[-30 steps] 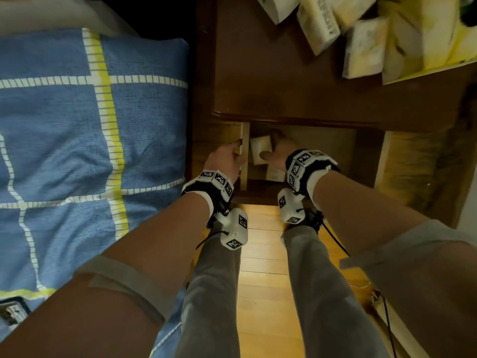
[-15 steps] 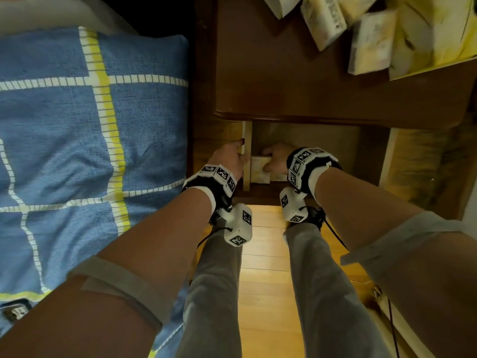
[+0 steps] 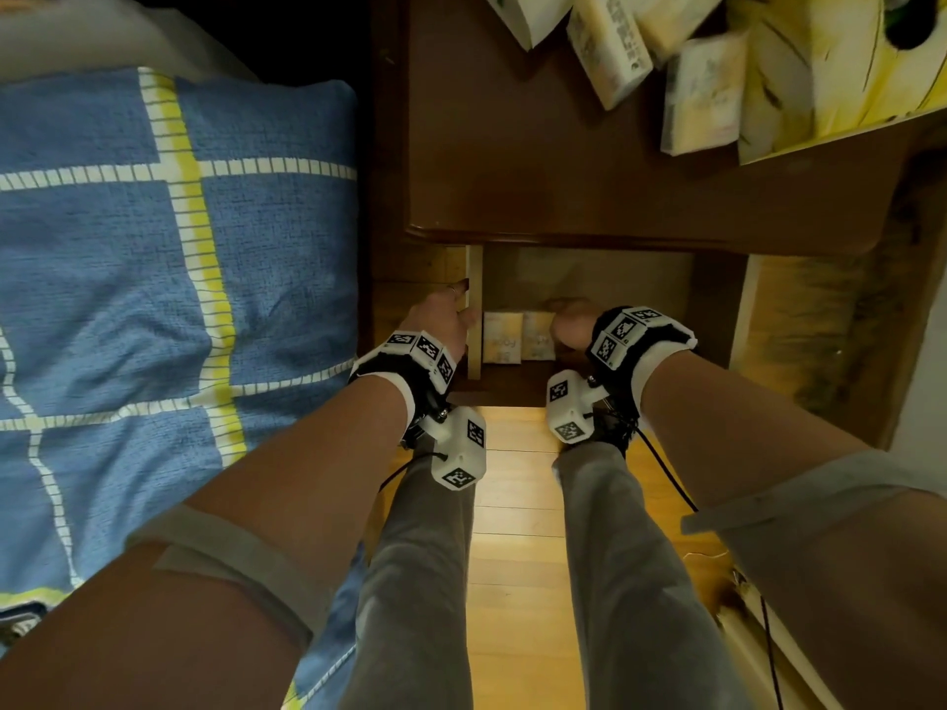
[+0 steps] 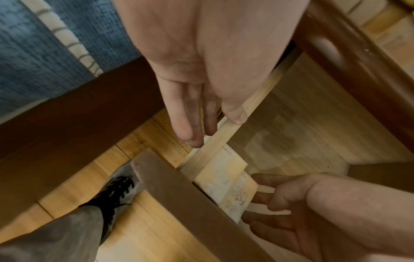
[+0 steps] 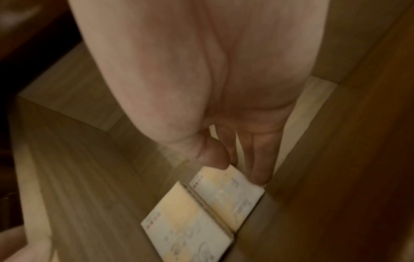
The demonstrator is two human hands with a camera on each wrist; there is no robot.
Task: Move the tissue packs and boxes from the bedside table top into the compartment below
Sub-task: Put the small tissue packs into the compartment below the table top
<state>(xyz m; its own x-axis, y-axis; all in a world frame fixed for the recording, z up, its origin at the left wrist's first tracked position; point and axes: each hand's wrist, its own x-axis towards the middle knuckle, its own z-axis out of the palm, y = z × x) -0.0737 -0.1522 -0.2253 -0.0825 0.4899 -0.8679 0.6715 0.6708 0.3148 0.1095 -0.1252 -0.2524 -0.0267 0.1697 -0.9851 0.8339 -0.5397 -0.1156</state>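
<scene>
the bed (image 3: 153, 248) with its blue checked cover lies left of the bedside counter (image 3: 538, 161), its edge just beside the counter's side. next comes the left hand (image 3: 445, 320), at the left edge of the compartment (image 3: 604, 279) under the counter; its fingers (image 4: 190, 127) are straight and lie along the pale door edge (image 3: 474, 310), with the thumb on the inner side of that edge, so the hand presses the door rather than curling round it. inside the compartment, just right of the door edge, two tissue packs (image 3: 518, 336) lie flat side by side, touching each other, near the front edge of the compartment floor. right of them is the right hand (image 3: 571, 325), reaching into the compartment; its fingers (image 5: 260, 164) are loosely extended and narrow, the thumb tip touching the corner of the nearer pack, holding nothing. behind and to the right of the packs the compartment floor shows bare pale wood up to the back and right walls. on the counter's top, at its far right, more tissue packs and boxes (image 3: 666, 69) lie in a loose heap, some tilted, while the top's left and front parts are bare dark wood. the wooden floor (image 3: 512, 556) runs below the counter's front edge.
</scene>
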